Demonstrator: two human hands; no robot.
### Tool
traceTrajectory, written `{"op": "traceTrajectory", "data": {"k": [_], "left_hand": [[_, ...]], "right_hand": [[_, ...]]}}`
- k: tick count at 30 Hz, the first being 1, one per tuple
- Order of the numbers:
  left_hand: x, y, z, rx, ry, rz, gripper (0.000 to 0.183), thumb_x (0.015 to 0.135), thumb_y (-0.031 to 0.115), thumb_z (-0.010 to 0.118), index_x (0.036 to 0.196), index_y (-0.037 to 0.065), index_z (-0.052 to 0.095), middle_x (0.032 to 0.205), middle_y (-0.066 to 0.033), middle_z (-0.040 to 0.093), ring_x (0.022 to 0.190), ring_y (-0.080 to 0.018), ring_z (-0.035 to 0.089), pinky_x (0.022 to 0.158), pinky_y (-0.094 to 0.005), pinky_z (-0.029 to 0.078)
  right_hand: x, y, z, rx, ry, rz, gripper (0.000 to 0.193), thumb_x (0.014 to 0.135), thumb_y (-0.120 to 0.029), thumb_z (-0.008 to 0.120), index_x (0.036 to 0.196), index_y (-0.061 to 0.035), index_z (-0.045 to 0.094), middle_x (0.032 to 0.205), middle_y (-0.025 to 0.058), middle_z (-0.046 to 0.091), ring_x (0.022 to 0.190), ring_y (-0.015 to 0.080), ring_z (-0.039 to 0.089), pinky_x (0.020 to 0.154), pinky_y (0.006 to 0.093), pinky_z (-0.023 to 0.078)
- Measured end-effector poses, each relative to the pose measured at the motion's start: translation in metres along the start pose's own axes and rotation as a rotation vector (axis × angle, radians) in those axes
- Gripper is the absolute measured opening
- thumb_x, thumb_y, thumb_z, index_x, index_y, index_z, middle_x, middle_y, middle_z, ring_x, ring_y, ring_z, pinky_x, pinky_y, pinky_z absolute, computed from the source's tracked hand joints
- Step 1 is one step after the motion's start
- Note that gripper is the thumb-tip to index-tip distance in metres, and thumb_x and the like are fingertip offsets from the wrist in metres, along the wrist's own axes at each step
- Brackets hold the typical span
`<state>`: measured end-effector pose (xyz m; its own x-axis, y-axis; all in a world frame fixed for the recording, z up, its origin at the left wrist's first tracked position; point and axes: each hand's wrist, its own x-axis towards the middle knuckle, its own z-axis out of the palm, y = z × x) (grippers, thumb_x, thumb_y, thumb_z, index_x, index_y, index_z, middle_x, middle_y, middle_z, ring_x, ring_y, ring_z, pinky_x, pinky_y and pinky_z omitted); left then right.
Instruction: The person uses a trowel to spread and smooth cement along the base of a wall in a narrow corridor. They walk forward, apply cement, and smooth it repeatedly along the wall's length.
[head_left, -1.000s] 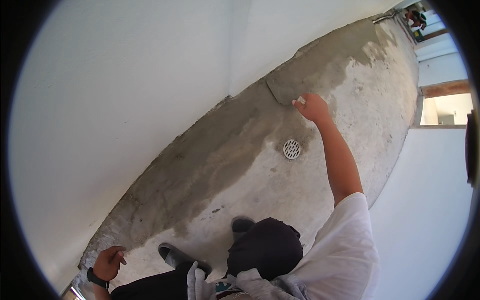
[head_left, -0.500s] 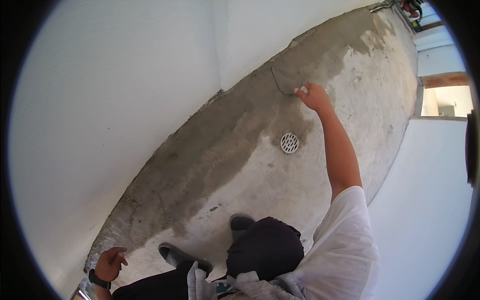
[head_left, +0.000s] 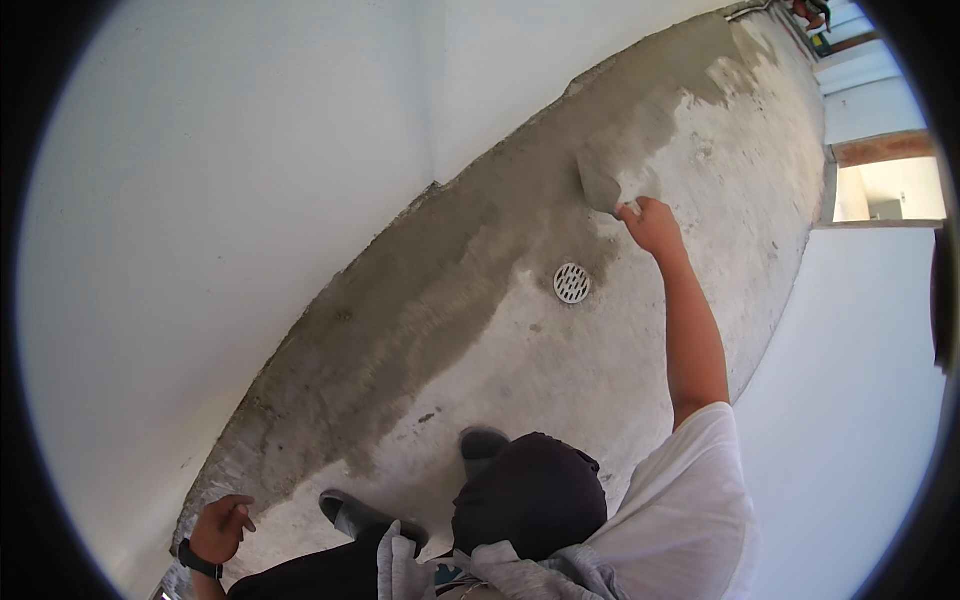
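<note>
In my right hand (head_left: 653, 227), stretched out to the far right, the fingers are closed round the handle of a trowel (head_left: 598, 186). Its wide, thin grey blade is tilted up at one edge over a band of wet grey cement (head_left: 420, 290) along the wall; whether the other edge touches the floor I cannot tell. My left hand (head_left: 222, 527) hangs at the lower left near the wall's foot. Its fingers are loosely bent and apart, with nothing seen in them. A dark watch is on that wrist.
A round white drain grate (head_left: 572, 284) sits in the pale concrete floor (head_left: 520, 370), nearer me than the trowel. The white wall (head_left: 240, 180) runs along the left. My feet in dark slippers (head_left: 484, 445) are below. A framed opening (head_left: 890, 190) is at the right; tools (head_left: 812, 15) lie in the far corner.
My right hand has moved a little right and toward me. The trowel's blade, earlier almost flat on the wet cement, now tilts up. My left hand has stayed in place.
</note>
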<state>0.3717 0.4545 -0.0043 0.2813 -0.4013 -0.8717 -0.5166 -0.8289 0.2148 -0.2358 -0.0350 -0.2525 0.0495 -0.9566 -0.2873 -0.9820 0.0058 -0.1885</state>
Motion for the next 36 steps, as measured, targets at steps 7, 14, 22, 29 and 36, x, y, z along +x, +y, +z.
{"op": "traceTrajectory", "data": {"k": [7, 14, 22, 29, 36], "left_hand": [[-0.002, -0.001, -0.002, -0.012, 0.034, 0.058, 0.03, 0.105, 0.02, 0.053, 0.119, -0.002, 0.069, 0.074, -0.007, 0.071, 0.06, -0.0127, 0.062, 0.059, -0.0291, 0.051], [-0.001, -0.013, -0.002, -0.02, 0.019, 0.033, 0.03, 0.104, 0.019, 0.053, 0.121, -0.001, 0.068, 0.074, -0.0072, 0.072, 0.059, -0.0127, 0.061, 0.059, -0.0292, 0.05], [-0.004, -0.008, -0.001, -0.03, 0.097, 0.071, 0.031, 0.105, 0.022, 0.054, 0.121, -0.001, 0.068, 0.075, -0.0074, 0.072, 0.059, -0.0126, 0.061, 0.059, -0.0293, 0.05], [-0.003, -0.007, -0.003, -0.033, 0.022, 0.054, 0.033, 0.106, 0.022, 0.052, 0.12, -0.003, 0.068, 0.073, -0.0071, 0.072, 0.058, -0.0121, 0.06, 0.058, -0.0285, 0.049], [-0.007, -0.006, 0.0, -0.049, 0.053, 0.101, 0.034, 0.107, 0.023, 0.05, 0.12, -0.003, 0.068, 0.073, -0.0071, 0.072, 0.058, -0.0119, 0.059, 0.058, -0.0285, 0.049]], "right_hand": [[-0.003, -0.026, 0.024, 0.019, -0.028, -0.022, 0.056, 0.091, -0.051, 0.068, 0.103, 0.0041, 0.073, 0.102, 0.0306, 0.071, 0.102, 0.0462, 0.069, 0.088, 0.0525, 0.054], [-0.019, 0.017, -0.006, -0.027, 0.054, -0.039, 0.057, 0.093, -0.049, 0.066, 0.096, 0.0077, 0.071, 0.095, 0.0324, 0.071, 0.096, 0.0472, 0.07, 0.084, 0.0528, 0.055], [0.08, -0.036, 0.0, 0.204, -0.143, 0.186, 0.061, 0.094, -0.05, 0.064, 0.089, 0.0111, 0.069, 0.091, 0.0348, 0.07, 0.094, 0.048, 0.07, 0.082, 0.0522, 0.056], [-0.021, -0.066, 0.04, 0.081, -0.063, 0.002, 0.058, 0.095, -0.049, 0.063, 0.099, 0.0077, 0.07, 0.101, 0.0332, 0.071, 0.1, 0.0483, 0.069, 0.085, 0.0524, 0.055], [-0.019, -0.065, 0.026, 0.103, 0.04, 0.036, 0.056, 0.097, -0.047, 0.061, 0.096, 0.008, 0.072, 0.1, 0.0333, 0.071, 0.102, 0.0476, 0.069, 0.087, 0.0515, 0.054]]}}
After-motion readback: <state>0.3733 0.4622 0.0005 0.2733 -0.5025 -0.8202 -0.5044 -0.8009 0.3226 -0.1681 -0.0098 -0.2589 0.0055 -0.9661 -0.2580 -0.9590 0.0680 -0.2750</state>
